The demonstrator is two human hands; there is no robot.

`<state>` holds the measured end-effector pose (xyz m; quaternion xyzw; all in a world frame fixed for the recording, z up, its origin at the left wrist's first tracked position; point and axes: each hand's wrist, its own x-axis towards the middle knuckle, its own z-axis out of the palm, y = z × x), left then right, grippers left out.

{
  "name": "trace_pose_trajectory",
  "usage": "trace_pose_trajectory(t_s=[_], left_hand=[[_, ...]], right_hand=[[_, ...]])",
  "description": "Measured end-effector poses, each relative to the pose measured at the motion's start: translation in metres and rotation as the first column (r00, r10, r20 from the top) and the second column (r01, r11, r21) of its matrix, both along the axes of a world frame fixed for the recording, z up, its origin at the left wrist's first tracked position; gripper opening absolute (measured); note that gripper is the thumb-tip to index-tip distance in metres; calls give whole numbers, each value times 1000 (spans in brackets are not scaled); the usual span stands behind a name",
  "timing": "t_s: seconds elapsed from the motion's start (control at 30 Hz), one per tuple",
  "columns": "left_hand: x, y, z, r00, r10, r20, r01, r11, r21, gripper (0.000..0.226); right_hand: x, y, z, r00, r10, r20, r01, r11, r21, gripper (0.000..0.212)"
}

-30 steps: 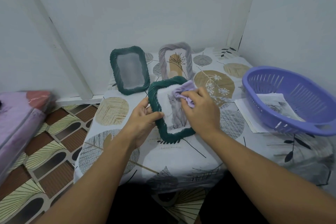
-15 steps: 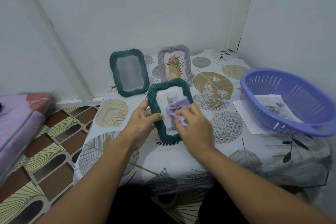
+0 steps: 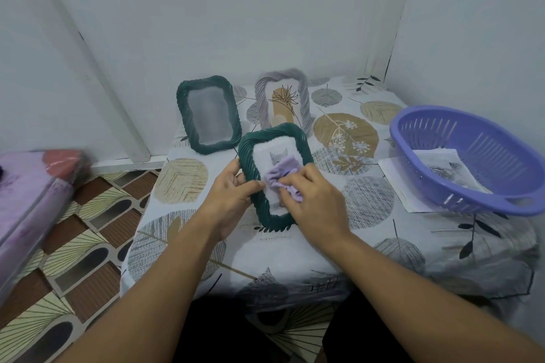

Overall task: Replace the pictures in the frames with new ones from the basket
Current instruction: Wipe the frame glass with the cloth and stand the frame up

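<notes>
We take the green frame [image 3: 275,174] held at the table's [image 3: 295,250] middle as our landmark. Behind it, two more frames stand upright, a second green one [image 3: 208,115] to the back-left and a grey one [image 3: 282,97] directly behind, walling off the way to the rear wall [image 3: 206,23]. Right of the landmark, bare cloth leaves an open lane up to the purple basket [image 3: 472,162] and the sheet of paper [image 3: 398,183] tucked under it. Our left hand [image 3: 233,200] blocks its left edge; our right hand [image 3: 317,203], pressing a lilac cloth [image 3: 281,177], covers its lower glass. In front of it, open tabletop runs to the near edge between our forearms.
</notes>
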<state>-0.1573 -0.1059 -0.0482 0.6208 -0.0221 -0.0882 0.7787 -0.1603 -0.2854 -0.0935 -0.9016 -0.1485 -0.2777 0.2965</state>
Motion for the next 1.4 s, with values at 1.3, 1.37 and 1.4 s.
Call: trace_pose_trajectory(t_s=[1.3, 1.37, 1.4], left_hand=[[1, -3, -2, 1000, 21, 7, -22, 999, 36, 47], [1, -3, -2, 1000, 24, 1, -24, 999, 38, 47], [1, -3, -3, 1000, 28, 0, -28, 999, 36, 48]], right_hand=[[19, -28, 23, 991, -123, -48, 132, 924, 360, 7], [21, -32, 25, 990, -132, -49, 141, 909, 392, 6], [21, -32, 24, 991, -124, -49, 133, 916, 378, 6]])
